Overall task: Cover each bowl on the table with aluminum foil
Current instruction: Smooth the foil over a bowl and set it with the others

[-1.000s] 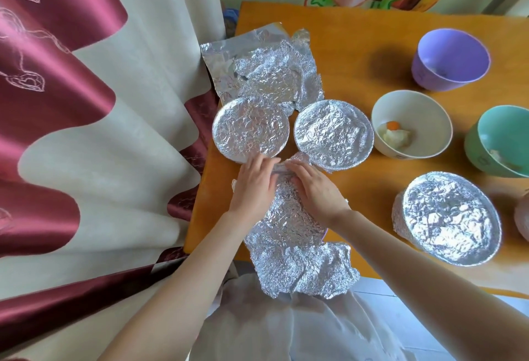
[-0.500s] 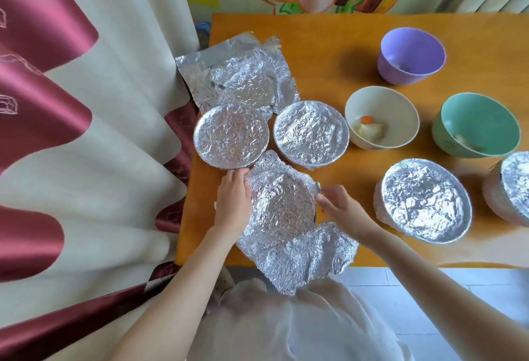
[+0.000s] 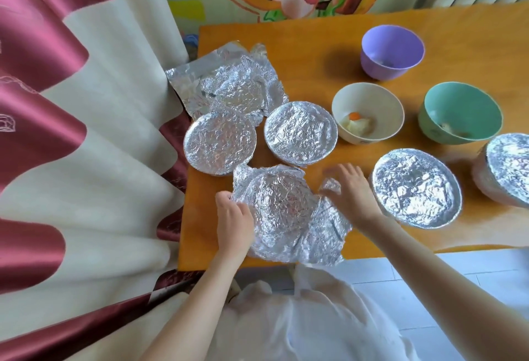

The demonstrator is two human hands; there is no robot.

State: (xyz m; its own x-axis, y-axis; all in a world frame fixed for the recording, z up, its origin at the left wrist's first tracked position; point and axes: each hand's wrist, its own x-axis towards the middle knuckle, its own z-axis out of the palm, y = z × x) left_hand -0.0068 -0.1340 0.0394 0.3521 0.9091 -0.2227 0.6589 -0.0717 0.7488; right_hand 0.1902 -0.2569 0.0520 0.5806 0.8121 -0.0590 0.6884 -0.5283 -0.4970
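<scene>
Four bowls on the orange desk (image 3: 315, 54) were already capped with crinkled foil: the left covered bowl (image 3: 220, 143) and the middle covered bowl (image 3: 300, 131) just beside each other, the near-right covered bowl (image 3: 416, 187), and the edge covered bowl (image 3: 508, 169), cut off by the right border. Three stood uncovered behind them: the white bowl (image 3: 367, 111) holding food scraps, the green bowl (image 3: 461, 116) and the purple bowl (image 3: 392, 51). The loose foil sheet (image 3: 282, 212), bearing a round dished imprint, lay at the desk's near edge, just in front of the two left-hand covered bowls, with its near corner overhanging. The hands were apart, one at each side of the sheet. The left hand (image 3: 233, 222) gripped its left edge with curled fingers. The right hand (image 3: 353, 192), blurred and with fingers spread, was at its raised right corner; whether it pinched the foil could not be told. Spare foil (image 3: 229, 86) lay at the far-left corner beside a curtain (image 3: 71, 131).
</scene>
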